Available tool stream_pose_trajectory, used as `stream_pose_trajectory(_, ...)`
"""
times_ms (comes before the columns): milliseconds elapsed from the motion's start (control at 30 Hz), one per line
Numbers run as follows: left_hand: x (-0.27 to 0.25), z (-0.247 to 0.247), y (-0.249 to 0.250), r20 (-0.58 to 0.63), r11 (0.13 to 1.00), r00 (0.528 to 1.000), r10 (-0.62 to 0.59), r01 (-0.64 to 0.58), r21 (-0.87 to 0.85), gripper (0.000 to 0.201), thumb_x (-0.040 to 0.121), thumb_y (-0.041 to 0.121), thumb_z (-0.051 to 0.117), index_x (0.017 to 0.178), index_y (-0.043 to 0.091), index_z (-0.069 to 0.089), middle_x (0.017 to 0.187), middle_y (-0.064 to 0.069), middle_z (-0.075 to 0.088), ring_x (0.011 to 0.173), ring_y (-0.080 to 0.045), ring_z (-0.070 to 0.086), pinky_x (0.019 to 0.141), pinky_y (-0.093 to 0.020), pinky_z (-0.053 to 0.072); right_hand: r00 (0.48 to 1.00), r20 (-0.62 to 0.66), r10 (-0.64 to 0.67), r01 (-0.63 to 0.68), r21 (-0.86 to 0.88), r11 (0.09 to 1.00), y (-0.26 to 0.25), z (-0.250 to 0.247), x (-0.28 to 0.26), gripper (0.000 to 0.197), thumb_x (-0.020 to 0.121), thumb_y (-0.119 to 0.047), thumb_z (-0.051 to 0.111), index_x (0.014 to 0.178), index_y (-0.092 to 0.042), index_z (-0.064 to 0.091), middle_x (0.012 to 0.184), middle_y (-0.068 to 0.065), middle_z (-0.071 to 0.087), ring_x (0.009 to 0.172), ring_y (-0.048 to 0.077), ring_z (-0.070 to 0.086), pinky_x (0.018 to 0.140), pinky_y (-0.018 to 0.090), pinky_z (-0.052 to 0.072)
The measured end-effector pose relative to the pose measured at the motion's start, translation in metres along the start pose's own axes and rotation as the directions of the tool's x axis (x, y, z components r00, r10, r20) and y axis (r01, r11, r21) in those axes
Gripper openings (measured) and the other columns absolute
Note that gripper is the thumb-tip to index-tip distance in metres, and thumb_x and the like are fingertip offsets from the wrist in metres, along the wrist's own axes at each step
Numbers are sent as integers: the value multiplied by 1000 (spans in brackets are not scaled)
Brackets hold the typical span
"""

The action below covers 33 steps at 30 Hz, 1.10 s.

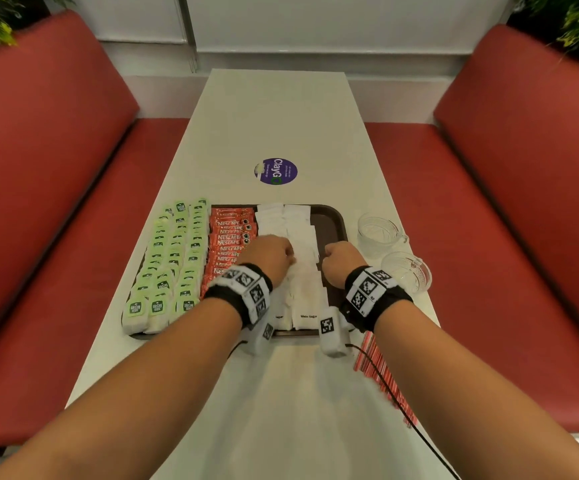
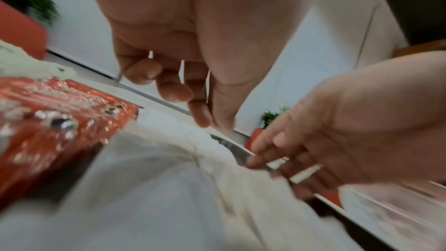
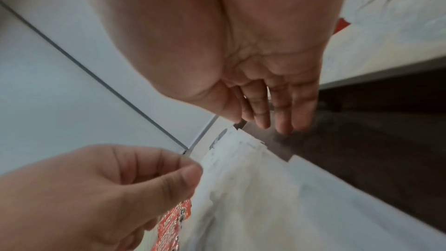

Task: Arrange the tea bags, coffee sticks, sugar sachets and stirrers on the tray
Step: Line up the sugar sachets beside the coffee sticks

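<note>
With the person's left hand curled and apparently empty over the sugar sachets and the right hand straight-fingered at their outer edge on the tray, both rows should be pressed square and flat, keeping the bare strip beside them free for the stirrers lying on the table.

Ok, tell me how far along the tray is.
Done: tea bags and coffee sticks sit in rows on the tray. In hand: left hand and right hand are at the sugar sachets. To do: the stirrers lie on the table beside the tray.
</note>
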<state>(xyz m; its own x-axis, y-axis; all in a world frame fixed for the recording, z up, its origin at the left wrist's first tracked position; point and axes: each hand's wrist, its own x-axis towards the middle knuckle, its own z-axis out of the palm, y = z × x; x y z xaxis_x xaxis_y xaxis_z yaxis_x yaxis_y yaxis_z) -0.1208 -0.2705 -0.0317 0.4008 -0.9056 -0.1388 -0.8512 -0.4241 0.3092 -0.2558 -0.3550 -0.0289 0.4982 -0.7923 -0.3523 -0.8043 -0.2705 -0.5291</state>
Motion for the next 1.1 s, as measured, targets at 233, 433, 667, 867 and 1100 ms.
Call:
stream_pose_trajectory(233,48,4,-11,116,987,987,-115,99,130,35,85,41,72,108,15,72,109,-5,71,98,-26,66,88,-38,56,999,20,-40,39,18,999,0,8,21,21,91,1,47,93,1,67,100,17,67,95,33,63,88,37,54)
stream_pose_trajectory(433,63,12,-12,139,995,987,-86,78,61,17,85,31,75,99,22,78,106,2,74,97,-21,68,89,-33,55,997,49,-53,52,26,998,1,6,26,24,90,4,44,74,-6,58,88,11,58,87,28,57,81,31,49)
stream_pose_trajectory(667,82,6,-24,76,988,987,-144,139,71,35,84,36,75,110,14,72,113,-6,70,102,-27,65,91,-37,55,999,-12,-35,36,70,997,0,0,33,16,94,-1,45,88,-1,59,96,15,59,94,30,56,81,30,45)
stream_pose_trajectory(867,95,7,-19,134,989,982,-130,119,85,31,87,33,72,110,13,73,112,-5,71,103,-24,65,92,-36,55,997,67,-46,36,155,987,-10,5,34,38,94,1,44,132,1,54,132,17,58,127,34,52,99,31,41)
stream_pose_trajectory(1100,107,-4,-25,77,990,988,-132,127,66,26,95,12,56,118,11,68,120,-9,68,106,-30,65,94,-38,53,999,31,23,-27,139,990,-9,2,42,48,96,0,43,143,3,41,148,18,46,136,35,43,110,37,35)
